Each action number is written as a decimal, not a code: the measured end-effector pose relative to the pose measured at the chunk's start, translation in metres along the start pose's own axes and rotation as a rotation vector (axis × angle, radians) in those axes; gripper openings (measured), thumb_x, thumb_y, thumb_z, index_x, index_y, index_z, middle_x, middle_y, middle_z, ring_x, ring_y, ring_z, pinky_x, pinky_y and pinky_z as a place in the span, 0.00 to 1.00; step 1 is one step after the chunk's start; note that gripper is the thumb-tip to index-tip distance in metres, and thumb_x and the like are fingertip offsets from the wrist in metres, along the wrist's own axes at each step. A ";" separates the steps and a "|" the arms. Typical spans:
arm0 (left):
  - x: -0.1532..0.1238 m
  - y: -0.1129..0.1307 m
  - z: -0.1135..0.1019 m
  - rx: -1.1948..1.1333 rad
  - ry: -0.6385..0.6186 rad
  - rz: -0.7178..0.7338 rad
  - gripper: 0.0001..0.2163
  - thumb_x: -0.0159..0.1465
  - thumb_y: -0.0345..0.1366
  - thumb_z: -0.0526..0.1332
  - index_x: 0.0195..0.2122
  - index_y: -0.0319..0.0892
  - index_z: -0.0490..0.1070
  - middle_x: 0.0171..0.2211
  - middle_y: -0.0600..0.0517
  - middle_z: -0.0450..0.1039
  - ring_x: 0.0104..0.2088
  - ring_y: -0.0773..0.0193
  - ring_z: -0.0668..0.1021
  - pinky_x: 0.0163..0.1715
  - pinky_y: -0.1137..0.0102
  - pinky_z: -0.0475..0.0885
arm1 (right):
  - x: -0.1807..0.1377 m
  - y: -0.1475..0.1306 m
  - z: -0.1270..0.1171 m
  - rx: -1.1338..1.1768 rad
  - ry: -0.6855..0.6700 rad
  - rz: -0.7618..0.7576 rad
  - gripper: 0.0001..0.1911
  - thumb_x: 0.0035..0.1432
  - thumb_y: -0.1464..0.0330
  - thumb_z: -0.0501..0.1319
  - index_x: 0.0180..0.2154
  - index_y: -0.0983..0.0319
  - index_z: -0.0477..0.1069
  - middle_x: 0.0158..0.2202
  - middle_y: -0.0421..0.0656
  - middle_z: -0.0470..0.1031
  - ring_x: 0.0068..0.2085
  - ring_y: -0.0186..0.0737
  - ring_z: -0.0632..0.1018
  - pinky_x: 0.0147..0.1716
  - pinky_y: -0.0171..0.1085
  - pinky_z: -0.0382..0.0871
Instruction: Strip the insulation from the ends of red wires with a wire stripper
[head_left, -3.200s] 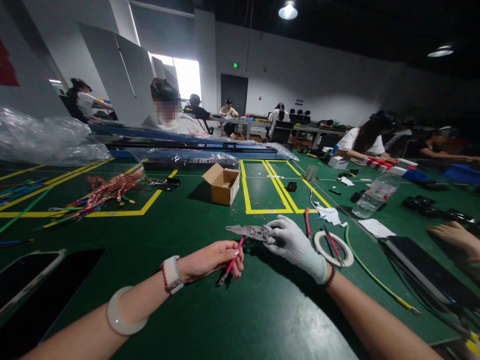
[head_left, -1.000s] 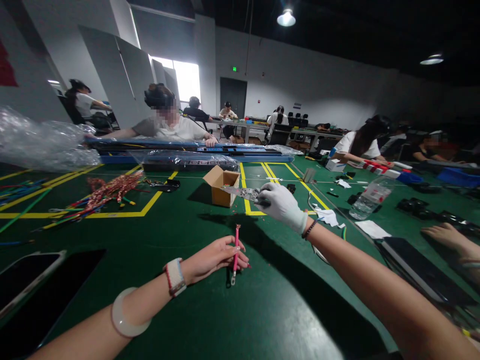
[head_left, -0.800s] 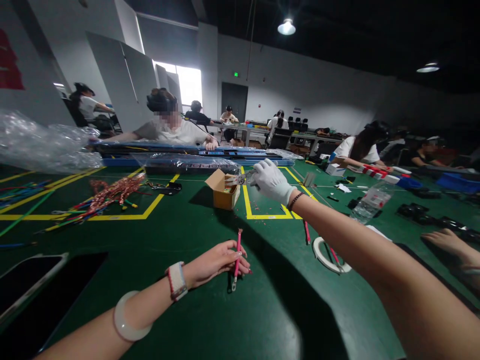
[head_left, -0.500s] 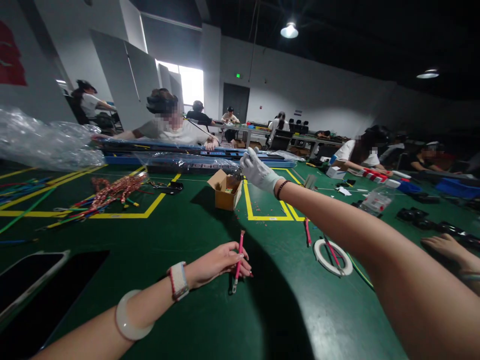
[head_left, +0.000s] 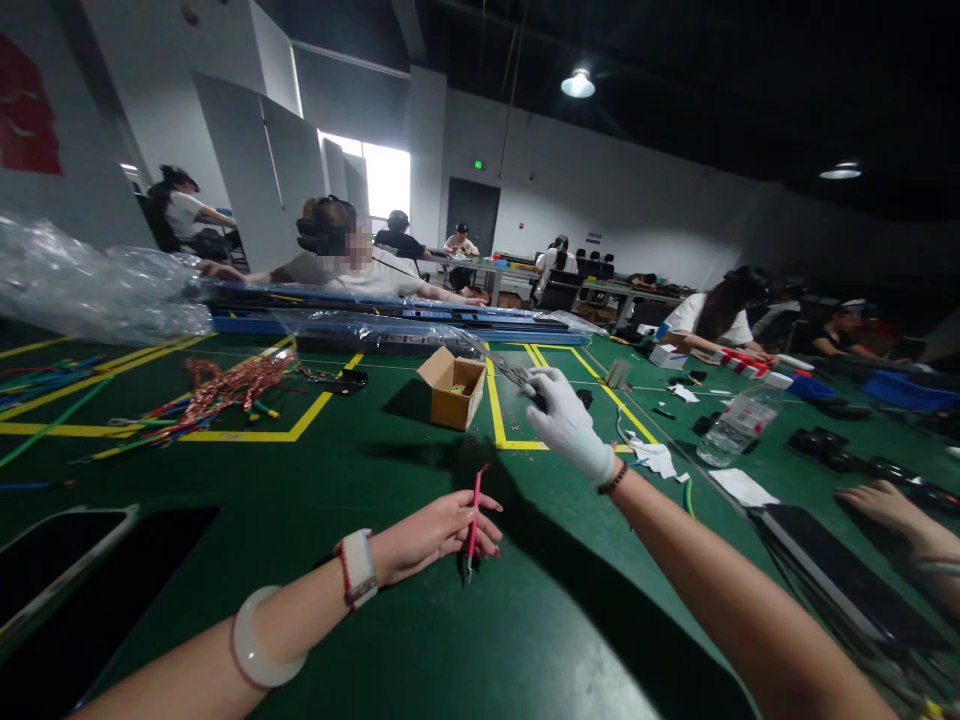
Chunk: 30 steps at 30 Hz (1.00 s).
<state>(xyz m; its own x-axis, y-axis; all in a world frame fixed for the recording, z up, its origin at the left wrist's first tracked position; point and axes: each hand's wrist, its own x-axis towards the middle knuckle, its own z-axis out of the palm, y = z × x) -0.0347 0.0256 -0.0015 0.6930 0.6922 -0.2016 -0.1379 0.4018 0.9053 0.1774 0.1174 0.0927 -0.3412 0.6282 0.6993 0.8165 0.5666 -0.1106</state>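
A short red cable (head_left: 474,520) is pinched upright between the thumb and fingers of my left hand (head_left: 442,530). A metal terminal lug sits at its lower end, and its upper tip is bent a little. My right hand (head_left: 566,415), in a white glove, is closed around pliers (head_left: 511,368) whose metal jaws point up and left; most of their handles are hidden by the glove. Left of the pliers stands an open cardboard box (head_left: 456,395) with small bits inside, apart from both hands.
Bundled copper wires (head_left: 232,390) and black-handled tools (head_left: 349,380) lie to the left. A plastic bottle (head_left: 742,420) and paper scraps (head_left: 652,458) are on the right. Across the far side runs a plastic-wrapped blue rack (head_left: 420,325), with a co-worker behind it. Another person's hand (head_left: 885,500) rests at right.
My right hand has moved right and towards me from beside the box, bringing the pliers into clear view. My left hand keeps the red cable in nearly the same place, its upper end now bent.
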 end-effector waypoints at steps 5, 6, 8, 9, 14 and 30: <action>0.001 -0.001 -0.003 -0.066 0.009 -0.003 0.18 0.62 0.36 0.63 0.51 0.37 0.66 0.37 0.45 0.73 0.32 0.65 0.74 0.38 0.67 0.67 | -0.082 -0.001 -0.010 0.406 0.029 0.263 0.07 0.55 0.72 0.53 0.34 0.59 0.68 0.38 0.42 0.68 0.41 0.40 0.72 0.44 0.40 0.69; 0.001 -0.001 -0.003 -0.075 0.008 -0.006 0.18 0.62 0.35 0.62 0.52 0.37 0.66 0.36 0.46 0.73 0.30 0.66 0.73 0.36 0.68 0.67 | -0.093 0.000 -0.011 0.437 0.047 0.297 0.04 0.56 0.70 0.54 0.32 0.59 0.67 0.36 0.42 0.68 0.40 0.40 0.72 0.42 0.40 0.69; 0.001 0.000 -0.003 -0.100 0.006 -0.004 0.17 0.62 0.34 0.62 0.52 0.37 0.66 0.35 0.47 0.71 0.29 0.68 0.71 0.34 0.69 0.66 | -0.109 0.005 -0.012 0.463 0.063 0.344 0.06 0.57 0.67 0.56 0.28 0.59 0.64 0.34 0.41 0.68 0.39 0.40 0.72 0.41 0.40 0.69; 0.001 0.001 -0.002 -0.115 0.005 0.001 0.17 0.62 0.33 0.62 0.52 0.38 0.67 0.34 0.48 0.70 0.29 0.68 0.71 0.34 0.69 0.66 | -0.115 0.008 -0.012 0.469 0.067 0.355 0.09 0.57 0.65 0.58 0.26 0.59 0.62 0.34 0.41 0.68 0.40 0.40 0.72 0.41 0.40 0.69; 0.004 -0.001 -0.003 -0.155 0.010 0.044 0.14 0.63 0.32 0.61 0.51 0.39 0.68 0.28 0.55 0.63 0.20 0.75 0.61 0.27 0.72 0.62 | -0.132 0.015 -0.010 0.470 0.057 0.346 0.17 0.55 0.63 0.62 0.21 0.60 0.58 0.34 0.43 0.68 0.39 0.41 0.74 0.39 0.40 0.70; 0.004 0.001 0.004 -0.048 0.097 0.114 0.13 0.64 0.43 0.61 0.39 0.38 0.67 0.25 0.54 0.68 0.21 0.71 0.70 0.24 0.74 0.66 | -0.130 0.003 -0.024 0.007 -0.152 0.033 0.03 0.53 0.71 0.59 0.29 0.62 0.71 0.47 0.50 0.70 0.47 0.47 0.72 0.47 0.46 0.69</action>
<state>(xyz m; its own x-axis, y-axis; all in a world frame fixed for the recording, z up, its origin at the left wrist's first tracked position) -0.0293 0.0266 0.0005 0.5996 0.7887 -0.1356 -0.2472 0.3436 0.9060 0.2356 0.0243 0.0182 -0.3813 0.7198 0.5801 0.8252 0.5479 -0.1374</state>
